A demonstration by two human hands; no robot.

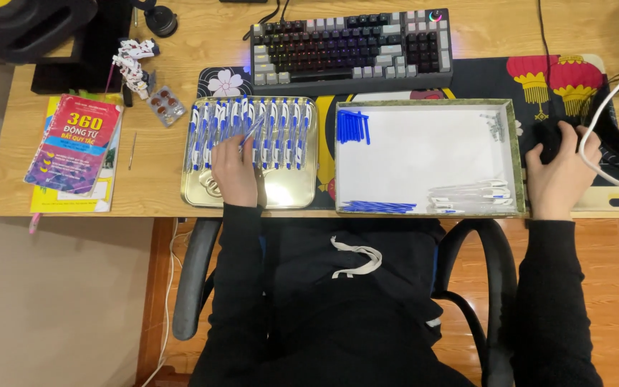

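Surface: wooden desk point(166, 161) seen from above, person seated in a black chair; a dark desk mat point(478, 75) runs under a mechanical keyboard point(351, 49).
Left hand: left hand point(234, 172) rests on a silver metal tray point(252, 193), fingers closed round one blue-and-white pen point(252, 132).
Pen axis: the held pen slants up and to the right from the fingers, tip end pointing away from the body; it crosses the row rather than lining up with it.
Pen row: assembled pens point(281, 132) lie side by side in the tray's far half, long axes running away from the person, just beyond the left hand's fingertips.
Right hand: right hand point(560, 172) lies well apart on a black computer mouse point(549, 140), curled over it; a white cable point(610, 107) crosses the wrist.
Nearer hand: the left, clearly.
Box: white shallow box point(424, 154) between the hands holds blue caps point(353, 126) at its far left corner, blue refills point(377, 206) at the near edge, clear barrels point(471, 193) near right.
Left margin: books point(77, 147), blister pack point(166, 105), small white figure point(134, 64).
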